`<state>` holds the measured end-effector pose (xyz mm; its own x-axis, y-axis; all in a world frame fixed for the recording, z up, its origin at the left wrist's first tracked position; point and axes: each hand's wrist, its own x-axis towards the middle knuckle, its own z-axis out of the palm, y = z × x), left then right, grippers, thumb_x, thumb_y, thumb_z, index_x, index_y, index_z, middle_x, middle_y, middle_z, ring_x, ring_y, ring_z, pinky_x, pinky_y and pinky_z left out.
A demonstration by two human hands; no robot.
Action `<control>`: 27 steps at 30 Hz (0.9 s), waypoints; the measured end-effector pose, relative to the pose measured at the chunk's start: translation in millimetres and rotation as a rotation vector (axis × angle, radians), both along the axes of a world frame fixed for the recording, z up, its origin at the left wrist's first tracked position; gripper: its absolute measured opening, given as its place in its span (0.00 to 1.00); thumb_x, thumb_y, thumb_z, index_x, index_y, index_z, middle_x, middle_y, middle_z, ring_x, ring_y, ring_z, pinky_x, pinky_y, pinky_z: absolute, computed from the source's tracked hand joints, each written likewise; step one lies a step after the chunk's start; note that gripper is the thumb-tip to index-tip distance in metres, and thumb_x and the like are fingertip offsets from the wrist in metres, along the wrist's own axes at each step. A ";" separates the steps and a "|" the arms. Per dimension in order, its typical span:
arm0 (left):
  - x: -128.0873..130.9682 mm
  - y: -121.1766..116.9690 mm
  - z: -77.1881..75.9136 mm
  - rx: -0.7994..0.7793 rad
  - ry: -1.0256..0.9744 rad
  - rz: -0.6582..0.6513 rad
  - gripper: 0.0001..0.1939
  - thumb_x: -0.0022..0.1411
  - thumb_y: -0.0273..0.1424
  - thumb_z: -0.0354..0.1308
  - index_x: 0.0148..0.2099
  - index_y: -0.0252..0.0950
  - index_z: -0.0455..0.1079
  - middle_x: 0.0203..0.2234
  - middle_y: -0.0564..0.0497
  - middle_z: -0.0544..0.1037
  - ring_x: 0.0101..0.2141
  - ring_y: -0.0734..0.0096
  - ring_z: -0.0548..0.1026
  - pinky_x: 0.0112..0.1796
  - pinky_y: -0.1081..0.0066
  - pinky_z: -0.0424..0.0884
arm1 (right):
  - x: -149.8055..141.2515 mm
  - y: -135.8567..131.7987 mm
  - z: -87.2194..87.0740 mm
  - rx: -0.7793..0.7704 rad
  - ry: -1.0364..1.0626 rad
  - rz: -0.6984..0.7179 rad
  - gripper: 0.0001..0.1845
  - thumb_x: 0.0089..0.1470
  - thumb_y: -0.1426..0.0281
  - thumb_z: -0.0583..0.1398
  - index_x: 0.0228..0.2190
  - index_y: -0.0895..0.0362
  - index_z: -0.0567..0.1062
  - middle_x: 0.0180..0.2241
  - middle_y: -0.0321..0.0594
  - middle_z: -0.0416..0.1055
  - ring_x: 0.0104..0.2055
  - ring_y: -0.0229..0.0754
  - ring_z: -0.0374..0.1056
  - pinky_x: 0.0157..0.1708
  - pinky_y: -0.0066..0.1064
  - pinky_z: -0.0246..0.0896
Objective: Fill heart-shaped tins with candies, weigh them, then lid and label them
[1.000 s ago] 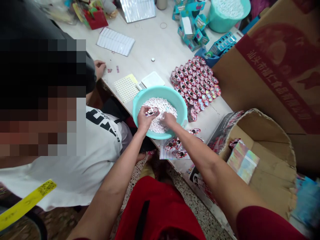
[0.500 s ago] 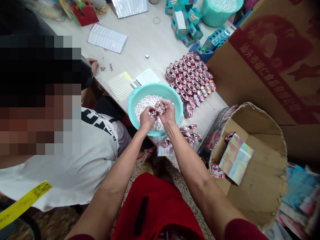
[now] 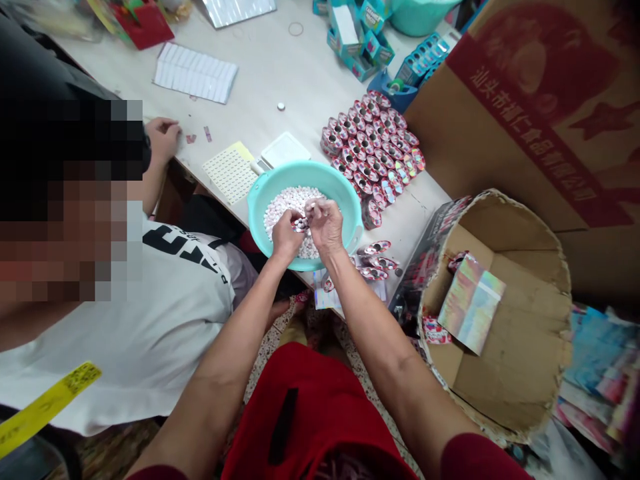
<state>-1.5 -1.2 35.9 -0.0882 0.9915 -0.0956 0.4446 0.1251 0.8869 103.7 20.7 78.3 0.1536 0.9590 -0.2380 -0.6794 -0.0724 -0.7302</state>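
Small open-mouthed packet point(image 3: 301, 225), with white pieces at its mouth, held over the middle of the turquoise basin point(image 3: 353, 195). The person's left hand point(image 3: 287, 236) grips the packet between thumb and fingers, which partly cover it. The right hand point(image 3: 327, 227), just to the right, has its fingers closed on white tablets point(image 3: 317, 206) above the packet. Loose white candies point(image 3: 287, 200) cover the basin's floor. The basin stands at the near edge of the pale table point(image 3: 260, 73), its near-left rim overhanging. Near right of it lie several red packets point(image 3: 376, 264) with white contents; far right, rows of upright red packets point(image 3: 370, 148) stand close together with dark openings. Beyond the basin, a white scale point(image 3: 285, 151) adjoins a sheet of round-dotted labels point(image 3: 230, 173). A co-worker's hand point(image 3: 164, 137) rests at the table's left edge. To the right, a cut-open carton point(image 3: 520, 300) contains an iridescent pouch point(image 3: 473, 303).
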 end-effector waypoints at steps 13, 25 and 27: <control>-4.0 23.0 -17.8 0.008 -0.116 0.059 0.26 0.44 0.26 0.72 0.46 0.37 0.69 0.38 0.53 0.78 0.39 0.67 0.77 0.43 0.71 0.71 | 117.2 12.9 39.3 -0.351 -0.853 0.654 0.19 0.46 0.70 0.78 0.39 0.55 0.79 0.33 0.35 0.77 0.32 0.38 0.71 0.33 0.29 0.71; -5.8 20.5 -3.8 0.133 -0.005 0.176 0.39 0.45 0.21 0.72 0.62 0.36 0.74 0.47 0.50 0.79 0.47 0.63 0.77 0.55 0.61 0.74 | 345.3 -129.4 105.8 -0.379 -1.338 -0.105 0.11 0.43 0.71 0.67 0.32 0.55 0.75 0.24 0.32 0.71 0.25 0.39 0.67 0.29 0.32 0.64; -5.6 12.3 9.7 0.156 0.026 0.187 0.37 0.47 0.20 0.73 0.61 0.35 0.75 0.47 0.49 0.79 0.47 0.62 0.77 0.56 0.60 0.74 | 372.8 -153.6 91.3 -0.508 -1.395 -0.060 0.09 0.42 0.71 0.66 0.30 0.55 0.73 0.23 0.34 0.71 0.26 0.41 0.67 0.31 0.34 0.64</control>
<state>-7.1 11.1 45.6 -0.2717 0.9604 0.0617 0.4495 0.0700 0.8905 476.5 -132.9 169.7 0.5693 0.8048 -0.1681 0.5193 -0.5105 -0.6854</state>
